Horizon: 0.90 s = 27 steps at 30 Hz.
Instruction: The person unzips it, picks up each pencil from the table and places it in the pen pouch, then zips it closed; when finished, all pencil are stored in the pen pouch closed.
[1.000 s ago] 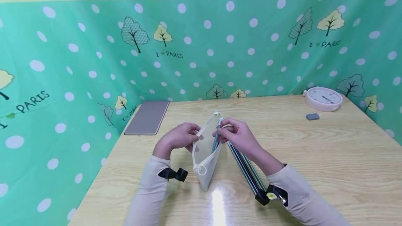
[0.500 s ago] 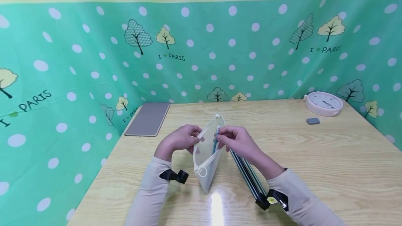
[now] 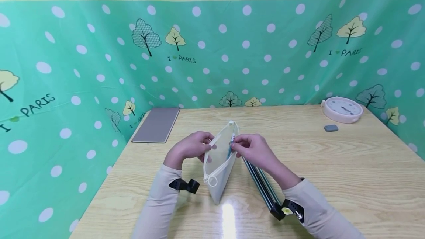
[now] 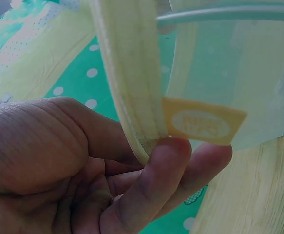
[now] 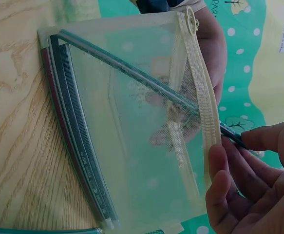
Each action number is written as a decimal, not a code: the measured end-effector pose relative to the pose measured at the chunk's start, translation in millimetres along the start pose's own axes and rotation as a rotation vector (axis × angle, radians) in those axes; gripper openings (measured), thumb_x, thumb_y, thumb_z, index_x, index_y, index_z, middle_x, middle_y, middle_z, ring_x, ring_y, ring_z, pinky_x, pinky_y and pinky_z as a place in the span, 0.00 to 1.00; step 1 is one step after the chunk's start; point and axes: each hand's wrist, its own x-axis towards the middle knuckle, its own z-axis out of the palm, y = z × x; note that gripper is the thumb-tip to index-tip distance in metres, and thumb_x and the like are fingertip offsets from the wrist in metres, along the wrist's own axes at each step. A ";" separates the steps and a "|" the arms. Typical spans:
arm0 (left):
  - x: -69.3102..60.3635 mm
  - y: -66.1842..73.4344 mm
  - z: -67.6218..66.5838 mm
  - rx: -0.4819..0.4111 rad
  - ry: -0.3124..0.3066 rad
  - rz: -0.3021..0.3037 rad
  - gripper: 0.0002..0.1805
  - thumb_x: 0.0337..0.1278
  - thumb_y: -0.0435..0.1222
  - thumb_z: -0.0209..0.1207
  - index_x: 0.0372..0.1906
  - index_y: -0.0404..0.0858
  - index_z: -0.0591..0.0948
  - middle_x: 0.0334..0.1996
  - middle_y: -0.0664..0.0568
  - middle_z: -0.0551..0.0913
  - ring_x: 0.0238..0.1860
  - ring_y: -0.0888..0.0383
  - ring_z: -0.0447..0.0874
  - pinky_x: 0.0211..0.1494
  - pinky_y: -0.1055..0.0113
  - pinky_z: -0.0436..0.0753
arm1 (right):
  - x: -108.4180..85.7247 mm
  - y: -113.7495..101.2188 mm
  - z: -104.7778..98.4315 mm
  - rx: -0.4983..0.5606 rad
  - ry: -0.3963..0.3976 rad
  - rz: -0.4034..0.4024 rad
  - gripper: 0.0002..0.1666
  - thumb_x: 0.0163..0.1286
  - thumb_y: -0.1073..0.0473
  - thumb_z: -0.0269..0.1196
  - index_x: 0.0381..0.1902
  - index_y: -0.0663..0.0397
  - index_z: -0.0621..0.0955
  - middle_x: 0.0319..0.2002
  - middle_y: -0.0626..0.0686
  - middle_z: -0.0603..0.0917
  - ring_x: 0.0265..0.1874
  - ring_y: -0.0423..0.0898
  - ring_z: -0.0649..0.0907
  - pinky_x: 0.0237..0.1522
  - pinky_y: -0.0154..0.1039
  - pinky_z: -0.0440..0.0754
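Note:
My left hand (image 3: 194, 146) pinches the left rim of a cream, see-through zip pouch (image 3: 223, 180) and holds its mouth apart. A yellow tag (image 4: 204, 121) on the zip edge shows in the left wrist view, by the fingertips. Between thumb and fingers my right hand (image 3: 254, 148) grips the upper end of a blue-green pencil (image 3: 230, 148), which slants down through the pouch's mouth. Through the mesh, the right wrist view shows several more pencils (image 5: 76, 122) lying along the bottom. Outside, several dark and green pencils (image 3: 260, 180) lie on the table under my right forearm.
A grey notebook (image 3: 156, 124) lies at the back left of the wooden table (image 3: 318, 180). At the back right are a pink round clock (image 3: 342, 110) and a small grey eraser (image 3: 331, 128). A green dotted cloth (image 3: 212, 69) hangs behind.
The pencil in my right hand sits slightly lower in the pouch than a second ago, and its top has shifted a little to the right since half a second ago. My left hand keeps its pinch.

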 end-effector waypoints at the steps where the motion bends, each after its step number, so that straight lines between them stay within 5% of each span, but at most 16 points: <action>1: -0.4 -0.4 0.0 -0.001 0.002 -0.001 0.15 0.72 0.24 0.49 0.58 0.23 0.76 0.46 0.38 0.87 0.27 0.54 0.88 0.33 0.59 0.91 | 0.1 0.0 0.5 -0.017 0.009 -0.009 0.10 0.73 0.66 0.64 0.46 0.71 0.85 0.34 0.58 0.90 0.27 0.49 0.86 0.30 0.36 0.86; 13: -3.1 -4.2 0.0 -0.028 0.011 0.001 0.15 0.73 0.24 0.50 0.58 0.22 0.75 0.48 0.36 0.86 0.27 0.56 0.87 0.33 0.60 0.91 | 0.6 -6.0 -5.9 -0.122 0.042 -0.073 0.17 0.72 0.64 0.64 0.54 0.70 0.84 0.37 0.60 0.90 0.26 0.49 0.87 0.27 0.35 0.84; 23: -2.5 -4.6 0.6 -0.023 0.013 0.000 0.15 0.72 0.24 0.49 0.58 0.23 0.76 0.48 0.37 0.86 0.26 0.56 0.87 0.34 0.61 0.91 | 4.6 3.0 -26.3 -0.106 0.031 -0.034 0.12 0.77 0.64 0.59 0.47 0.68 0.85 0.33 0.59 0.87 0.26 0.47 0.85 0.23 0.35 0.83; 27: -1.3 -0.2 -1.3 -0.009 0.010 -0.005 0.14 0.73 0.26 0.51 0.58 0.23 0.76 0.45 0.37 0.85 0.26 0.56 0.87 0.34 0.60 0.91 | 10.2 15.8 -32.1 -0.186 0.008 -0.008 0.14 0.80 0.62 0.57 0.42 0.67 0.86 0.29 0.58 0.86 0.25 0.50 0.85 0.21 0.35 0.82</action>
